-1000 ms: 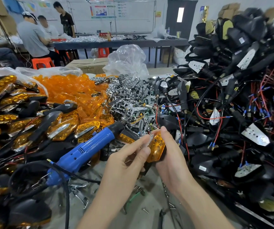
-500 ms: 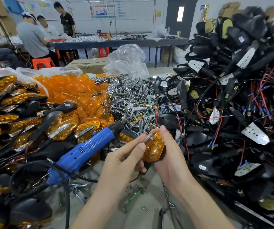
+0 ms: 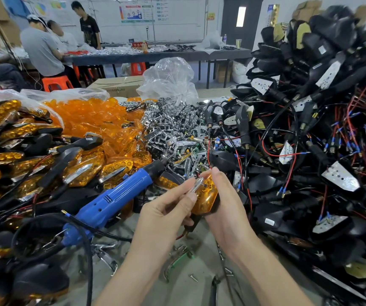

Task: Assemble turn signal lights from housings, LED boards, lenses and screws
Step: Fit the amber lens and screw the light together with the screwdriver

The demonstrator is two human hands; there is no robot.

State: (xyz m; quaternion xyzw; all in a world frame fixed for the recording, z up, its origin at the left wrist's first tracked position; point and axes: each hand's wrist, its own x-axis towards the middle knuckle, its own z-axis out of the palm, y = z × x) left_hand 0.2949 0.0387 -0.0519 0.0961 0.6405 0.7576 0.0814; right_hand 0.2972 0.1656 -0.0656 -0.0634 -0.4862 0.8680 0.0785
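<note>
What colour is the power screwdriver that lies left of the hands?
The screwdriver is blue with a black nose; head view.

Grey surface (image 3: 199, 292), bare only near front. Scattered there: loose screw (image 3: 193, 277), chrome clip (image 3: 109, 261). Heaped left with finished amber lights (image 3: 7, 133), behind with orange lenses (image 3: 89, 120) and chrome parts (image 3: 173, 127), right with wired black housings (image 3: 310, 155). Blue screwdriver (image 3: 116, 198) slanted left of centre.

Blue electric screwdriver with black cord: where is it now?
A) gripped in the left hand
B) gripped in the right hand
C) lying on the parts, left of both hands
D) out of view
C: the blue electric screwdriver lies on the parts, while the left hand pinches a small chrome trim piece and the right hand holds the amber-lensed turn signal light.
</note>
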